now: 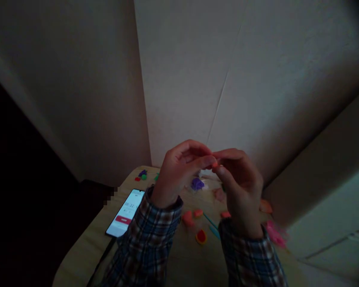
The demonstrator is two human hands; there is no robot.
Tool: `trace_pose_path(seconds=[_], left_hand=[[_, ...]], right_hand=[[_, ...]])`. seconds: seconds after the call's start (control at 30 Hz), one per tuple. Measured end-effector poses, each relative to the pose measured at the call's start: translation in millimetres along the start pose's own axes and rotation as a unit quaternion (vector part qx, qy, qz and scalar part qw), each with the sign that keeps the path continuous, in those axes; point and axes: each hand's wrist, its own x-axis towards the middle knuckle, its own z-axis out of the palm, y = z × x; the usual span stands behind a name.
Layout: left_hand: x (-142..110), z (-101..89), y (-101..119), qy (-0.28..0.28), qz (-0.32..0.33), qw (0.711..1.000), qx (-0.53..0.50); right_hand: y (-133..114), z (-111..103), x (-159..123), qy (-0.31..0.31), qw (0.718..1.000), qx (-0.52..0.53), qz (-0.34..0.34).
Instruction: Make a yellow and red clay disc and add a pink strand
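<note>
My left hand (pixel 179 171) and my right hand (pixel 241 187) are raised together above a small wooden table (pixel 83 247). Their fingertips meet and pinch a tiny orange piece of modelling clay (pixel 215 164) between them. Both arms wear plaid sleeves. Below the hands, on the table, lie orange clay pieces (pixel 188 218), a red-and-yellow clay disc (pixel 201 236) and a purple clay lump (pixel 197 183).
A lit smartphone (pixel 126 213) with a cable lies on the table's left side. Small purple, green and red clay bits (pixel 143 174) sit at the far left corner. A teal stick tool (pixel 211 221) and pink material (pixel 274 234) lie to the right. Pale walls meet in a corner behind.
</note>
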Motion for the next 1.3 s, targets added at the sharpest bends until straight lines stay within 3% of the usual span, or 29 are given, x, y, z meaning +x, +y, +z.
trace_pose_path(seconds=[0.27,0.5,0.6,0.7,0.83,1.13,1.3], left_hand=[[8,5.0,2,0.001,0.019,1.0,0.025],[23,-5.0,-8,-0.006,-0.018,0.997,0.072],[30,-8.8,-18,-0.014,-0.061,0.997,0.041],[34,-10.8,-28,0.018,-0.091,0.995,0.038],[39,-12.8,-40,0.037,-0.097,0.994,0.034],[40,-8.8,-40,0.037,-0.128,0.991,0.004],[37,-7.6,-41,0.057,-0.136,0.989,-0.012]], right_hand=[[-18,-12,17,-0.084,0.996,-0.018,0.015],[-5,-8,28,-0.001,0.996,-0.058,0.074],[8,-9,33,0.004,0.993,-0.041,0.112],[18,-11,36,-0.002,0.99,-0.038,0.138],[26,-11,37,0.011,0.986,-0.035,0.163],[27,-4,34,0.063,0.983,-0.064,0.163],[19,-11,34,0.015,0.983,-0.121,0.139]])
